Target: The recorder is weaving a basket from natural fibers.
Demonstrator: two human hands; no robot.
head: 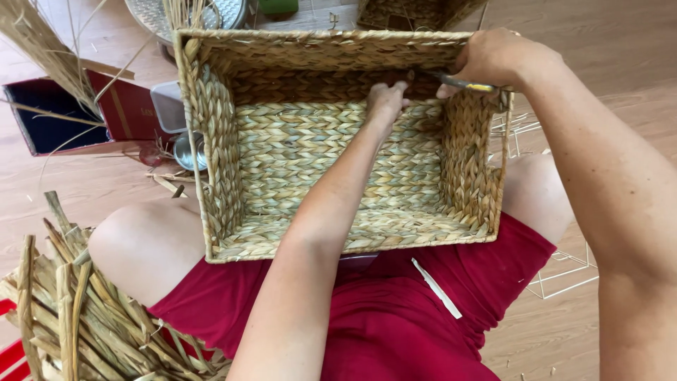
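A rectangular basket of braided tan straw point(282, 148) rested tilted on the seated person's lap at the centre of the frame, its open mouth turned toward the camera so the inner walls could be reached. The left hand point(386, 99) reached deep inside, fingers pressed together against the far inner wall at upper centre, apparently steadying the weave. The right hand point(493, 56), at the upper right, was clenched on a slim metal tool with a yellow handle point(462, 82), its tip directed at the rim beside the left hand. A bundle of loose dried straw strips point(77, 310) lay at lower left, within reach; a red open box point(70, 116) stood at upper left on the wooden floor point(620, 42).
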